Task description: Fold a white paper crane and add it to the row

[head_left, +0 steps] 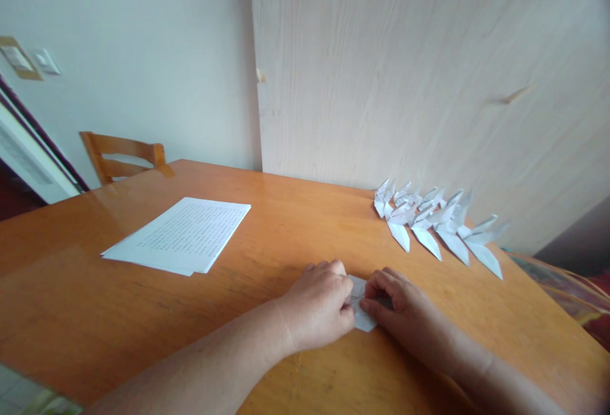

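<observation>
A small folded piece of white paper [363, 321] lies on the wooden table [286, 243] between my two hands. My left hand [321, 304] is curled, its fingertips pinching the paper's left edge. My right hand [398, 310] is bent over the paper from the right, with thumb and fingers pressed down on it. Most of the paper is hidden under my fingers. Both forearms reach in from the bottom of the view.
Several folded white paper cranes [436, 224] stand in a row along the table's far right side. A stack of printed sheets [183, 234] lies to the left. A wooden chair [124, 154] stands behind the table, a pale wood panel [405, 72] behind the cranes.
</observation>
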{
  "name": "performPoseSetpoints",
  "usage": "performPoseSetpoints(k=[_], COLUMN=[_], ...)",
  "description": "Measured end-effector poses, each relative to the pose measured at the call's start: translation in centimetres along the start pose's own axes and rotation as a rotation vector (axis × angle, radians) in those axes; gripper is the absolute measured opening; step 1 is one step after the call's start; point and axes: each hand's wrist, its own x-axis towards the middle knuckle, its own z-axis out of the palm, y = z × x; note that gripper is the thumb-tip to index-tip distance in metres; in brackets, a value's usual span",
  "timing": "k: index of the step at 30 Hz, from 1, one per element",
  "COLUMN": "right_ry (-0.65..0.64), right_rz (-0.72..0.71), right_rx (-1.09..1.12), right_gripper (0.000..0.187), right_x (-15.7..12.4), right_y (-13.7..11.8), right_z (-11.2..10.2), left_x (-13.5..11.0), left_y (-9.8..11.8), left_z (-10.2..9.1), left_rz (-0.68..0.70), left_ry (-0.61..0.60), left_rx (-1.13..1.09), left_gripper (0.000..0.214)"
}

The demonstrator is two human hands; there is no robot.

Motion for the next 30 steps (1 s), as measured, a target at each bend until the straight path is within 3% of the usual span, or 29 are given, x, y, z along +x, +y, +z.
performPoseSetpoints(k=[5,14,23,30], right_ry=[-0.006,-0.018,0.021,-0.016], right_rz=[0.004,-0.034,0.014,0.05], right_rx=[0.018,0.046,-0.197,-0.225], right_gripper=[0.006,0.01,0.012,0.014], right_x=[0.0,-0.1,-0.5,-1.0], right_y=[0.1,0.5,1.1,2.4], right_z=[0.0,-0.3,-1.0,-1.9], left_x=[0.0,-0.1,-0.1,0.0], left_y=[-0.1,0.1,-0.2,-0.3], left_z=[-0.2,-0.4,-0.2,-0.1], left_rz=[0.021,0.043,0.039,0.042], left_ry=[-0.008,-0.067,-0.049,-0.037], left_rx=[0.02,0.013,-0.012,-0.045], left_gripper=[0.002,0.018,0.02,0.021])
